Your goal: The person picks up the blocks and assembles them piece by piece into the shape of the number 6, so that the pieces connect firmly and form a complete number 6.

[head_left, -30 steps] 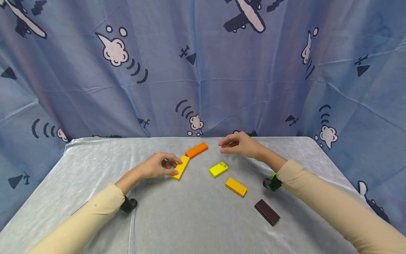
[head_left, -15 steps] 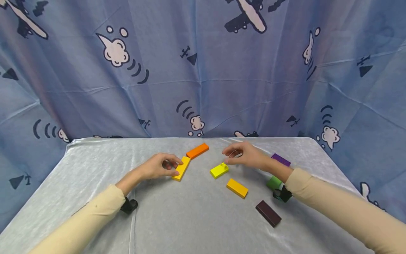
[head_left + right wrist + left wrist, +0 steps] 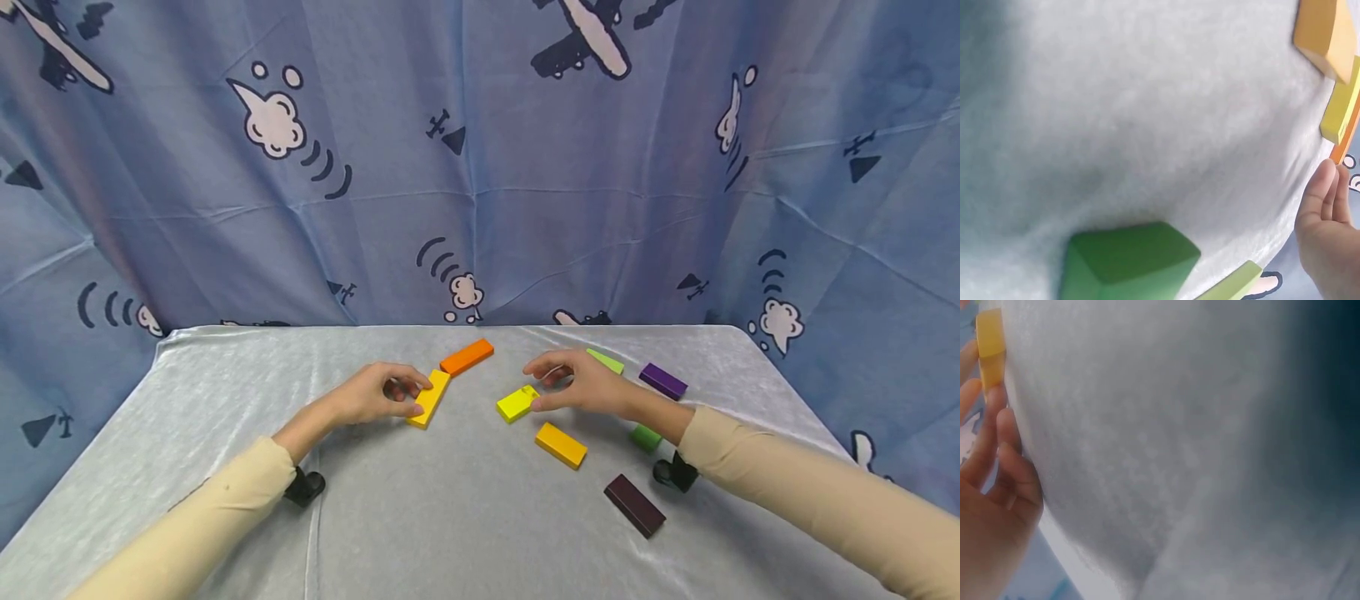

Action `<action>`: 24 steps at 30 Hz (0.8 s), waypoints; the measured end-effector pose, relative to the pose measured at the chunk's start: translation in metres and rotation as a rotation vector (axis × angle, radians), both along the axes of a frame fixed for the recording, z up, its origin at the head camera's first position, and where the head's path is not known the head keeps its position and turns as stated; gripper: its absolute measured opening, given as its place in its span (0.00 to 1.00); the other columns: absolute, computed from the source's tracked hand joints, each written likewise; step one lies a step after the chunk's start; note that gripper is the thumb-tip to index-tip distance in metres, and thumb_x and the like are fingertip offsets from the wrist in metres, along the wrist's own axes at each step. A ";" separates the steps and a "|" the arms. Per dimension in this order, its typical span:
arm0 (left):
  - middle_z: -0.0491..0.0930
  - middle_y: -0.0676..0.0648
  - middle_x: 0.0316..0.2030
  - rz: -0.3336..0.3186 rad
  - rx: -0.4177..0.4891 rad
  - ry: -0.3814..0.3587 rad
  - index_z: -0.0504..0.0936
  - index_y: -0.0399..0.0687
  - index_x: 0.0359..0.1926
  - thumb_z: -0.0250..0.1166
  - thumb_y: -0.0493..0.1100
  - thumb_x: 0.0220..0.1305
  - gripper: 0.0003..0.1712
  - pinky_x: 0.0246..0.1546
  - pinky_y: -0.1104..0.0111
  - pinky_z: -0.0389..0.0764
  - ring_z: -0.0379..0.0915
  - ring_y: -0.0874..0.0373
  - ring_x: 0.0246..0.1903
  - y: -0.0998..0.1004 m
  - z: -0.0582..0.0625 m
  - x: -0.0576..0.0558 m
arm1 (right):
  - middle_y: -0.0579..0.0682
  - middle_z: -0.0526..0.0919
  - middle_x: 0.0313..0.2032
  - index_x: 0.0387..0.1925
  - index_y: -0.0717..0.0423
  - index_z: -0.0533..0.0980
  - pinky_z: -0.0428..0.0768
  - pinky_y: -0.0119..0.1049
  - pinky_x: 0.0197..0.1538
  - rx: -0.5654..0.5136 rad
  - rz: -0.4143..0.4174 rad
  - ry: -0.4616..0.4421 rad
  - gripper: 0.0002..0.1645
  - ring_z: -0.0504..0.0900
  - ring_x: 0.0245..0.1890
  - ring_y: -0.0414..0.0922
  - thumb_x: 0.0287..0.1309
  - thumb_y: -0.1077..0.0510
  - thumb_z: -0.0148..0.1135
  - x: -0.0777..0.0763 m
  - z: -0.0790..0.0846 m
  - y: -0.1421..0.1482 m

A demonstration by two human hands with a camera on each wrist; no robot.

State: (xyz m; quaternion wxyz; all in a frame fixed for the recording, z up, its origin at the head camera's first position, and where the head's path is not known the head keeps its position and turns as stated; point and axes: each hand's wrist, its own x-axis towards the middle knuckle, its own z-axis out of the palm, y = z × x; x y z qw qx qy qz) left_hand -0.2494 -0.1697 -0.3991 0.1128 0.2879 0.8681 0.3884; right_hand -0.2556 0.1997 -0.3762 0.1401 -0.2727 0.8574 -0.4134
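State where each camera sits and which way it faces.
Head: on the head, faces forward and down over table; left hand, right hand, sleeves show.
Left wrist: worn there, faces table and yellow block; left hand shows.
Right wrist: worn there, faces table and green block; right hand shows.
Head and right wrist share green block.

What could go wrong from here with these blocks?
1. The left hand holds the yellow block with its far end right by the orange block; a small slip might knock that one askew.
2. The right hand is at the lemon-yellow block, contact unclear; it may nudge it.
3. The light green block is partly hidden behind the right hand, so it might get brushed unseen.
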 end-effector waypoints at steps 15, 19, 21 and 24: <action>0.82 0.51 0.40 -0.009 0.008 0.011 0.85 0.45 0.54 0.75 0.39 0.62 0.19 0.40 0.63 0.78 0.76 0.56 0.36 -0.001 -0.002 0.000 | 0.53 0.85 0.48 0.53 0.65 0.82 0.77 0.52 0.55 -0.029 -0.056 0.098 0.28 0.80 0.47 0.53 0.52 0.58 0.80 0.010 -0.017 -0.008; 0.82 0.51 0.40 -0.009 0.006 0.001 0.85 0.45 0.54 0.75 0.40 0.62 0.19 0.40 0.63 0.77 0.76 0.56 0.36 -0.001 -0.001 -0.001 | 0.53 0.85 0.48 0.53 0.65 0.82 0.78 0.49 0.54 -0.036 -0.064 0.099 0.28 0.80 0.46 0.52 0.50 0.61 0.80 0.010 -0.018 -0.011; 0.82 0.51 0.40 -0.009 0.006 -0.003 0.85 0.46 0.54 0.74 0.40 0.62 0.19 0.40 0.63 0.77 0.76 0.56 0.36 0.000 -0.001 -0.001 | 0.53 0.85 0.48 0.53 0.64 0.83 0.78 0.48 0.53 -0.033 -0.070 0.097 0.27 0.80 0.46 0.51 0.50 0.62 0.80 0.009 -0.019 -0.012; 0.83 0.51 0.40 -0.010 0.005 -0.006 0.85 0.45 0.54 0.74 0.40 0.62 0.19 0.40 0.63 0.78 0.76 0.56 0.36 0.000 0.000 -0.001 | 0.52 0.85 0.47 0.52 0.64 0.83 0.79 0.46 0.52 -0.025 -0.074 0.100 0.25 0.80 0.44 0.50 0.51 0.63 0.80 0.008 -0.021 -0.013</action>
